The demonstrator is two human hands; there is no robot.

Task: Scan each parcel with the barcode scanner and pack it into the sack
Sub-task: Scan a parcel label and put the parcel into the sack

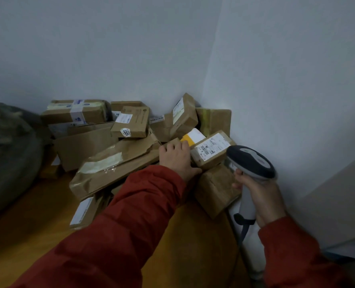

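The grey-green sack slumps at the left on the wooden floor, bulky and soft-sided. From where I stand its mouth is in shadow, and I cannot tell what is inside.

The parcels are heaped in the corner against the wall. The largest is a plain carton, which is open-topped, though I can't make out anything in it. Across it lies a long paper mailer, crumpled and floppy. It would likely sag if lifted by one end, so it needs a hand under the middle. Behind are a taped box and a box with a 1223 sticker, both stiff-looking cardboard.

The parcel in hand is the small labelled box, which sits on top of the heap at the right, just above a paper-wrapped parcel, with its barcode label facing up. It looks light and rigid, with crisp edges that give a sure grip. I'd take it by the bare end, keeping off the label.

The left hand does that: its fingers are curled over the box's left end and the thumb lies along the near edge, grasping it. The right hand is clenched round the handle of the barcode scanner, whose head hangs just beside the label.
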